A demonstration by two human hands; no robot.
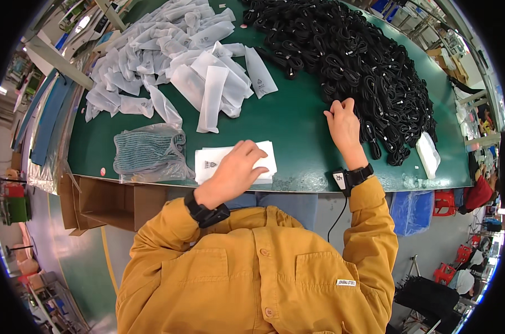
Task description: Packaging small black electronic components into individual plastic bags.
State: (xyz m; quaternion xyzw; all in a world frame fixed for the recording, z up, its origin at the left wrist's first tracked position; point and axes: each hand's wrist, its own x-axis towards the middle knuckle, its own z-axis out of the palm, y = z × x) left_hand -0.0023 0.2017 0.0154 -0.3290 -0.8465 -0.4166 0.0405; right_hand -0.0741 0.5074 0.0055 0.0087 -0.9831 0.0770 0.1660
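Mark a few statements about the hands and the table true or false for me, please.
1. The left hand rests on a stack of flat white bags. True.
2. The right hand is inside a cardboard box. False: it is at the near edge of the black cable pile.
3. The heap of filled white pouches lies left of the cables. True.
4. The tabletop is red. False: it is green.
5. A clear plastic bag holds something striped. True.

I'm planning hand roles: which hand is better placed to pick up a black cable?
Right, likely: the right hand is beside the black cable pile; the left hand is at the white stack, farther away.
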